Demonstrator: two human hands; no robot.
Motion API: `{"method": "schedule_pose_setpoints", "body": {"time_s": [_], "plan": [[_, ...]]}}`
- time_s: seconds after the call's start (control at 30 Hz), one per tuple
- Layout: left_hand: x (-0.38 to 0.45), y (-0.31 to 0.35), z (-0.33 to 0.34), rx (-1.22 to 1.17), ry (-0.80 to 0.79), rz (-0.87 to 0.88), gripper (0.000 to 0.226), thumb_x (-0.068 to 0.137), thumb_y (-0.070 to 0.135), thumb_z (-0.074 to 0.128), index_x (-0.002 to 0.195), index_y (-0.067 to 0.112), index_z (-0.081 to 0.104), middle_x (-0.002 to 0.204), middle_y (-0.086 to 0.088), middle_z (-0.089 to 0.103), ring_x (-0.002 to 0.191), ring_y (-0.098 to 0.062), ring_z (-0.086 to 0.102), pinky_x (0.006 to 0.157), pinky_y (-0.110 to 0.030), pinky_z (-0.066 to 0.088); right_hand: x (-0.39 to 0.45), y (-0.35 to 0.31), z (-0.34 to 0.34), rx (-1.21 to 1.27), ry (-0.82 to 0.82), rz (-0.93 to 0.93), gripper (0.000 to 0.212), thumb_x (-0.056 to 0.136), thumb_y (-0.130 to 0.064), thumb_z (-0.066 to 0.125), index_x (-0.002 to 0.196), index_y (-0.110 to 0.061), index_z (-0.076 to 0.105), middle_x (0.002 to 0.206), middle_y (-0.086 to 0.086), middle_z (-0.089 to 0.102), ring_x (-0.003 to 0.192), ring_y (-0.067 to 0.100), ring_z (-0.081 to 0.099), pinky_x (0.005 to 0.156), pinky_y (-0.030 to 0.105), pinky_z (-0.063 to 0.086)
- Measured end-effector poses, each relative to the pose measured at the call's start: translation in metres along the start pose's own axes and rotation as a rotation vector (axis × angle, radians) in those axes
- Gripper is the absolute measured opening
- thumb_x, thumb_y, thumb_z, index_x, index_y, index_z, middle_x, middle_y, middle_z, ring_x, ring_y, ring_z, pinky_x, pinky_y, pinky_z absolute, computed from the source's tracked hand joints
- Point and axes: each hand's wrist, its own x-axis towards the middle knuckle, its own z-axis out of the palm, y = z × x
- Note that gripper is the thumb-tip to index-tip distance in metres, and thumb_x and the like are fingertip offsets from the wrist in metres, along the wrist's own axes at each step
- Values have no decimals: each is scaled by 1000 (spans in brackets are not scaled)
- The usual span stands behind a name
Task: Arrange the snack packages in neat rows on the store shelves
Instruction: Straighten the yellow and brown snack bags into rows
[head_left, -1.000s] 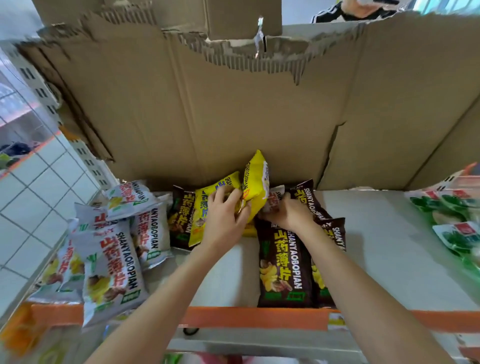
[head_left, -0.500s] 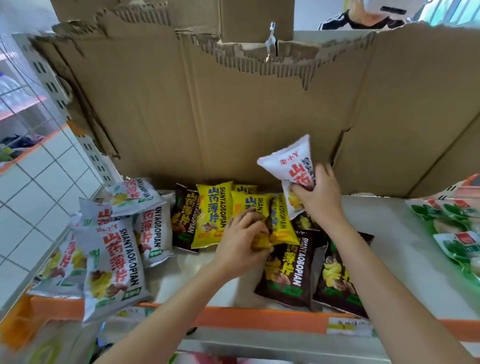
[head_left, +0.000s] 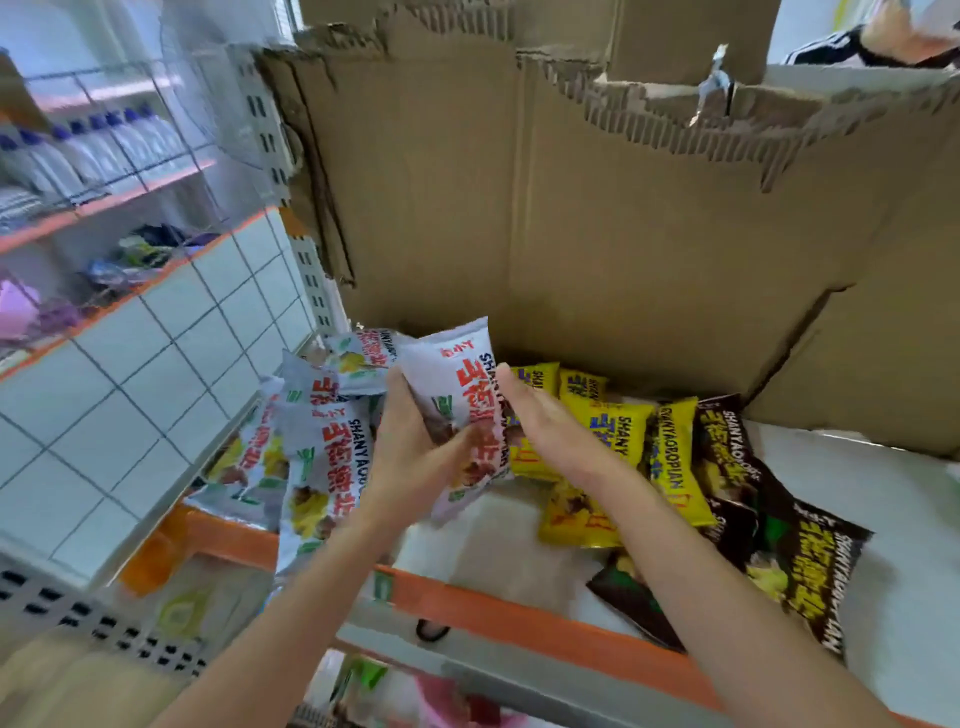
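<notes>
Both hands meet on one white snack packet above the shelf's left end: left hand grips its lower part, right hand presses flat-fingered against its right side. White packets slump at the left edge beside it, then yellow packets, then brown packets. Pushed in carelessly, it could tip that loose white pile over the orange front edge.

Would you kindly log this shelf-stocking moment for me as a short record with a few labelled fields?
setting: store shelf with orange front edge, torn cardboard behind
held item: white snack package, upright between both hands
left hand: grips the package's left side
right hand: fingers straight, flat against its right side
left group: white packages, loosely piled
middle group: yellow packages
right group: dark brown packages, lying flat, askew
order: grouped by colour, rows not yet neat
</notes>
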Motion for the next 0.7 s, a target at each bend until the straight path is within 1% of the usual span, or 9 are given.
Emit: {"method": "schedule_pose_setpoints", "body": {"time_s": [0.07,0.13,0.2,0.3,0.37,0.43,0.57,0.63,0.7], "plan": [[-4,-5,-22,222,24,-4,66,76,27,75,125,16,33,108,2,61,95,2,61,76,-13,48,9,3,3,-185,89,-18,44,99,-41,34,113,-11,64,109,-3,63,107,9,55,89,20,36],[-10,-19,-37,512,47,36,89,76,51,65,142,13,19,122,-7,55,110,-17,52,92,-31,44,20,15,2,-511,160,-58,33,97,-30,44,114,-9,63,115,6,59,110,19,53,85,22,33],[-15,-38,-44,809,113,140,92,77,60,49,143,4,18,118,-20,50,106,-32,44,93,-47,39,28,32,1,-808,124,-67,33,93,-31,51,122,-20,59,130,4,52,122,20,44,94,25,32],[-17,-48,-46,846,144,166,84,80,59,50,143,13,19,124,-23,41,113,-33,37,92,-51,40,26,54,1,-1084,-13,38,50,86,-44,55,134,-36,44,150,-6,26,140,18,16,108,49,21],[-15,-52,-47,866,146,184,76,81,54,58,141,22,24,133,-22,33,122,-36,33,96,-52,38,22,60,2,-1227,-33,42,57,83,-48,57,136,-38,38,152,-7,15,142,21,4,108,57,17],[-14,-53,-46,910,135,207,63,83,45,61,136,21,35,136,-21,28,125,-37,28,98,-53,36,19,63,0,-1287,8,55,56,82,-46,59,134,-34,40,152,-5,15,142,24,2,107,57,20],[-12,-42,-32,946,151,347,42,87,29,45,125,10,48,139,-21,21,132,-40,17,106,-55,27,10,70,-10,-1282,75,87,50,81,-42,60,127,-28,46,146,0,21,140,24,5,104,52,26],[-8,-37,-18,965,138,392,50,74,7,58,124,6,50,141,-22,22,136,-42,15,109,-58,25,5,73,-15,-1252,129,61,47,79,-42,62,121,-25,50,142,1,26,138,22,12,102,47,29],[-4,-29,1,892,50,415,60,66,-5,62,124,2,50,139,-25,26,134,-42,21,105,-55,34,0,73,-23,-1173,224,9,42,76,-35,63,115,-20,56,136,2,34,133,22,22,100,42,35]]}}
